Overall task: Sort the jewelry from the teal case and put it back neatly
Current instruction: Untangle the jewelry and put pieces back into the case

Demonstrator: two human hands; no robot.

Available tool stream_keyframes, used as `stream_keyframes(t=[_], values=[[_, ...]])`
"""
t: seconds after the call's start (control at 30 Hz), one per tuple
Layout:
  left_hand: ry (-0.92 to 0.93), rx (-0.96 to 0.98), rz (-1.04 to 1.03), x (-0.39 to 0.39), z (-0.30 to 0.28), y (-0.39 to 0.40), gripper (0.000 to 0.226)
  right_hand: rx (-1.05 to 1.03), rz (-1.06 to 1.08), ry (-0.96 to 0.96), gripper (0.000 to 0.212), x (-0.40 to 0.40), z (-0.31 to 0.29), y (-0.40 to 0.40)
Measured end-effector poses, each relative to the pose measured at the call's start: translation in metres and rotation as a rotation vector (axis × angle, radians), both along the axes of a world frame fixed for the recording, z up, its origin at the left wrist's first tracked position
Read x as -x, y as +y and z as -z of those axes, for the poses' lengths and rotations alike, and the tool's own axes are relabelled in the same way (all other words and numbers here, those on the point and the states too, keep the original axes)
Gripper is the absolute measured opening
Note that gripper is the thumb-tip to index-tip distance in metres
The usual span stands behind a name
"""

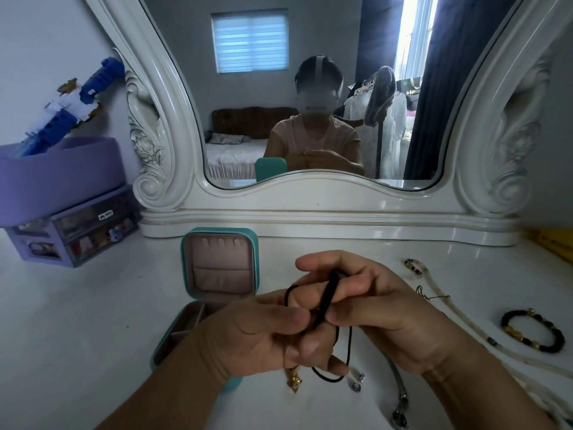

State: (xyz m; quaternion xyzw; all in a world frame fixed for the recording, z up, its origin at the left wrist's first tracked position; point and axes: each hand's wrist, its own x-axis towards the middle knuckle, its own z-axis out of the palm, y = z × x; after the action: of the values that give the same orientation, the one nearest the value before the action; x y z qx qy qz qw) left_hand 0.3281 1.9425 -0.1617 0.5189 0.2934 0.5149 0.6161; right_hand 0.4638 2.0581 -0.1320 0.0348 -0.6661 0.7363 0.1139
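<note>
**Coiling the black cord before it goes back in the case**

Both hands work one piece above the white tabletop (77, 305). The left hand (260, 330) has its thumb and fingers curled onto a black cord necklace (325, 299), pinching the lower part of the bundle. The right hand (372, 302) pinches the upper part, its fingers folded around the gathered strands. A gold charm (294, 380) hangs below the left hand, and a loose loop of cord droops under both palms.

To do this step well, I judge the cord should be wound into even loops, kept small enough for one compartment. The charm is best left hanging free until the last turn so it does not snag. A light pinch should be enough; pulling hard would likely tighten any kink in the cord.

The teal case (220, 265) lies open just left of the left hand and partly behind it, lid upright, tray partly hidden by the wrist. No jewelry shows in the visible part of it.

Counted:
- One black cord necklace, in hand.
- One teal case.
- One dark beaded bracelet (531, 330), well right of the right hand.
- One long pale bead strand (446, 308), running past the right wrist.
- One grey cord with a pendant (400, 395), below the right wrist.
- Two small silver pieces (356, 381), perhaps earrings, under the hands.
</note>
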Motion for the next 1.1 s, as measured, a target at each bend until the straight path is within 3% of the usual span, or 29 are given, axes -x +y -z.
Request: stream_keyframes(t=[0.17, 0.23, 0.3, 0.4, 0.5, 0.6, 0.7, 0.83, 0.97, 1.1], values=[[-0.024, 0.04, -0.001, -0.003, 0.002, 0.002, 0.067, -0.099, 0.074, -0.068, 0.044, 0.001, -0.001, -0.007], [-0.025, -0.002, -0.031, -0.004, 0.0, 0.004, 0.054, -0.118, 0.139, -0.072, 0.031, 0.003, 0.0, -0.009], [-0.101, -0.061, -0.091, -0.006, -0.002, 0.008, 0.036, -0.118, 0.333, -0.014, 0.019, 0.005, 0.0, -0.009], [-0.122, -0.039, -0.369, -0.009, -0.005, 0.012, 0.024, -0.109, 0.623, 0.039, 0.018, 0.008, 0.003, -0.005], [-0.043, -0.041, -0.594, -0.01, -0.005, 0.013, 0.03, -0.069, 0.719, 0.002, 0.007, 0.011, 0.005, -0.004], [-0.209, -0.027, -0.626, -0.011, -0.007, 0.015, 0.023, 0.04, 0.658, -0.051, 0.009, 0.015, 0.007, -0.006], [-0.309, -0.008, -0.607, -0.012, -0.007, 0.016, 0.018, 0.148, 0.452, -0.083, 0.014, 0.017, 0.004, -0.012], [-0.097, 0.032, -0.469, -0.005, -0.005, 0.01, 0.05, 0.134, 0.286, -0.127, 0.017, 0.016, 0.007, -0.008], [0.091, -0.018, -0.3, -0.008, -0.011, 0.006, 0.048, 0.165, 0.217, -0.175, 0.041, 0.017, 0.011, -0.005], [0.028, 0.018, -0.392, -0.005, -0.015, 0.006, 0.041, 0.273, 0.275, -0.115, 0.025, 0.018, 0.008, -0.003]])
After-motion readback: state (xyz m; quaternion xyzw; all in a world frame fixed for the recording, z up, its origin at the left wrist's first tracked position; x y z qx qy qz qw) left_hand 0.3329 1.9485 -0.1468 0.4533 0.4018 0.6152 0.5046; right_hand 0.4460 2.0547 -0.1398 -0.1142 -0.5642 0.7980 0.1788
